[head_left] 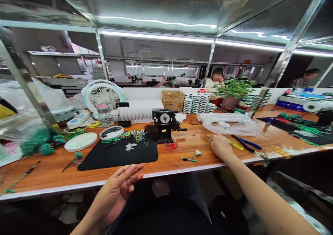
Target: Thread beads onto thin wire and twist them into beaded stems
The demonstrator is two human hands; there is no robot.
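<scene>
My left hand is raised in front of the table's front edge, palm turned inward. Its fingers are stretched out, and I see nothing in them. On the tabletop at the right, my right hand rests with its fingers curled down. A thin, dark-tipped piece sticks out by its fingertips; what the fingers hold is hidden. Beside this wrist lies a yellow-handled tool, then blue-and-black pliers. Left of the right hand are a small white piece and a short green cord.
A black mat carries colourful beads and white pieces. Behind it stand a hand-cranked machine with a dial, a fan and stacked white spools. Metal posts frame the bench. Two people sit farther back.
</scene>
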